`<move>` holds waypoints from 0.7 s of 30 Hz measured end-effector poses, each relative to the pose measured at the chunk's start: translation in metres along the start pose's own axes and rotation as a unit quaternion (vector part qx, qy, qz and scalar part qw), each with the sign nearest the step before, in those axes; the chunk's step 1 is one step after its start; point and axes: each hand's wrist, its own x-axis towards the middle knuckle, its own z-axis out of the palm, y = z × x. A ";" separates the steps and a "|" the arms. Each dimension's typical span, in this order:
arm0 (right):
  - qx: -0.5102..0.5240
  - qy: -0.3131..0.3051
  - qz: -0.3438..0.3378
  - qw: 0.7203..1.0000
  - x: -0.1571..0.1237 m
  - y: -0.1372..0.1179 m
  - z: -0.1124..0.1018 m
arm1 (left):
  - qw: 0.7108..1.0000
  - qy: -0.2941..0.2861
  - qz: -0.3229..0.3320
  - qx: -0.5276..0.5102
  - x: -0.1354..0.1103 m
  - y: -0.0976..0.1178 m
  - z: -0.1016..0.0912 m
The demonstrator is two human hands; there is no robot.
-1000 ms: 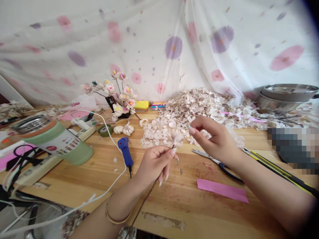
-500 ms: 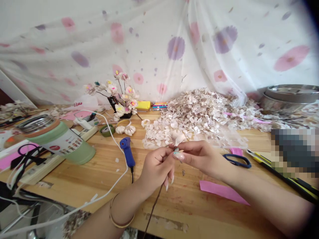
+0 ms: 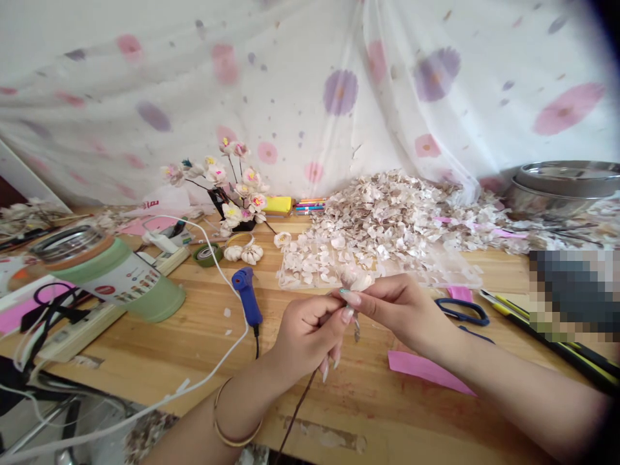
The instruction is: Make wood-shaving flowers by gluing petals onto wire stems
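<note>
My left hand (image 3: 310, 332) is closed around the thin brown stem (image 3: 299, 407) of an artificial flower, just under its head. The stem slants down toward the table's front edge. At the top sits the whitish, faintly pink flower head (image 3: 356, 279), petals bunched. My right hand (image 3: 400, 303) pinches the base of this head between thumb and forefinger, touching my left fingertips. A small grey-brown strip (image 3: 357, 328) shows just below the fingers; whether it is attached I cannot tell. The exact contact at the flower's base is hidden by the fingers.
Behind the hands lie a heap of pale petals (image 3: 387, 213) and a clear tray (image 3: 445, 271). A blue glue gun (image 3: 248, 297), green tumbler (image 3: 140, 284) and white cable stand left. Scissors (image 3: 462, 311), a pink paper strip (image 3: 429, 373) and a yellow-black cutter (image 3: 523, 323) lie right.
The flower head has tipped to the right and shows more of its petals. My right fingers have shifted slightly up and right at its base; my left hand still holds the stem.
</note>
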 end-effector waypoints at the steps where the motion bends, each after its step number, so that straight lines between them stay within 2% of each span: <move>1: 0.000 -0.004 -0.002 1.000 0.000 -0.001 0.000 | 1.000 0.002 0.001 -0.005 0.000 0.000 0.000; 5: -0.002 -0.011 -0.013 1.000 0.000 -0.002 0.000 | 0.999 0.006 -0.006 -0.036 0.001 0.002 0.000; 9: -0.002 -0.006 -0.018 1.000 -0.001 -0.003 0.000 | 0.998 -0.013 -0.002 -0.058 0.001 -0.001 -0.001; 15: -0.021 -0.014 -0.084 0.996 -0.006 -0.004 0.001 | 0.994 -0.059 0.001 -0.090 -0.005 -0.003 -0.003; 18: -0.042 -0.004 -0.110 0.993 -0.007 -0.003 0.002 | 0.994 -0.057 -0.011 -0.093 -0.006 0.000 -0.003; 21: -0.032 0.013 -0.107 0.994 -0.004 0.000 0.002 | 0.996 -0.041 -0.004 -0.077 -0.006 -0.001 -0.001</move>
